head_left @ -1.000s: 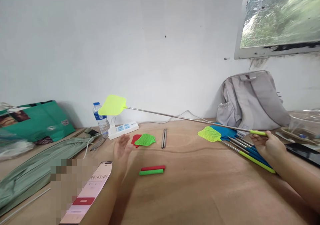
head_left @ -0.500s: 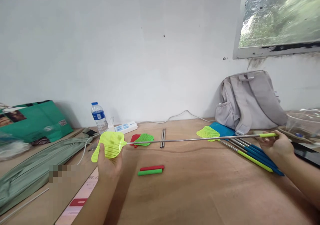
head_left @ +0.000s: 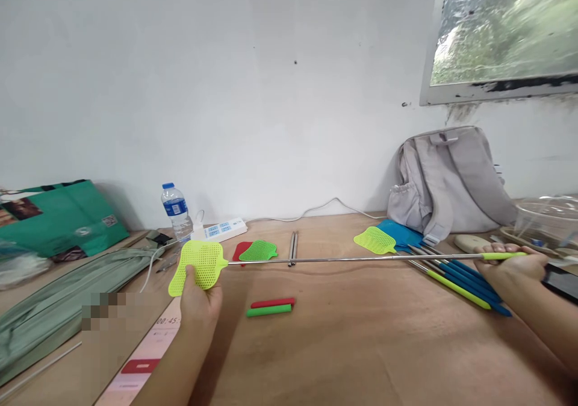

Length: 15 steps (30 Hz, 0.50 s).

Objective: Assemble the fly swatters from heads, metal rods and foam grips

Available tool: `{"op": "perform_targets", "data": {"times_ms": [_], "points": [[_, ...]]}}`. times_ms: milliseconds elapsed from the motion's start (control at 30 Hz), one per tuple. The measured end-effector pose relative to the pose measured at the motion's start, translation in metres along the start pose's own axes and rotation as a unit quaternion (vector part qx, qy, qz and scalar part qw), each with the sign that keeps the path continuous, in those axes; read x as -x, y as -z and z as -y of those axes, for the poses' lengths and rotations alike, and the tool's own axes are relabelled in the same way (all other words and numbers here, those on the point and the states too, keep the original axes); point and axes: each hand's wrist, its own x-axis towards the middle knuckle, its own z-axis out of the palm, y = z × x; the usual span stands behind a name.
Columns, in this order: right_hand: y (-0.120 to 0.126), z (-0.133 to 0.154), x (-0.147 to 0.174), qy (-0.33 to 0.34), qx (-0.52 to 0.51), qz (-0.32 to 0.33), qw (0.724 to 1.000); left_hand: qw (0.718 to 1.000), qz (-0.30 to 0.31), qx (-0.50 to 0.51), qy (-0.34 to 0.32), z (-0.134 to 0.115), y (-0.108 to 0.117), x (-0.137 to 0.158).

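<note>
A yellow fly swatter [head_left: 203,262] with a long metal rod stretches sideways across the view, above the table. My left hand [head_left: 198,300] grips its perforated head, thumb on the near face. At the other end my right hand [head_left: 515,270] is closed around the yellow handle. Beneath the rod lie a red swatter head [head_left: 241,252], a green swatter head [head_left: 259,250] and two metal rods [head_left: 293,249]. Nearer to me rest a red handle [head_left: 272,302] and a green handle [head_left: 270,311]. Beside my right hand are several swatters with blue handles [head_left: 472,279] and a yellow one [head_left: 458,288].
At the back stand a water bottle [head_left: 176,210], a white power strip [head_left: 226,230] and a grey backpack [head_left: 451,177]. To the left lie a green bag [head_left: 67,219], a folded grey-green cloth item [head_left: 67,297] and a lit phone screen [head_left: 149,352]. A clear basket [head_left: 548,216] sits far right.
My right hand has moved outward to the right and slightly down with the handle, and the rod between the hands looks longer. My left hand has kept its hold, shifting slightly.
</note>
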Motion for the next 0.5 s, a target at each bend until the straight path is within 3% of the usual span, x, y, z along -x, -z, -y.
{"op": "perform_targets", "data": {"times_ms": [133,500], "points": [[-0.0032,0.0018,0.0039,0.018,-0.071,-0.046,0.996,1.0,-0.012,0.0,0.0,0.005,0.0016,0.0004],[0.0001,-0.0052,0.0014,0.02,-0.123,-0.036,0.992,0.999,-0.031,0.008,-0.002,-0.0013,0.0006,-0.0025]]}}
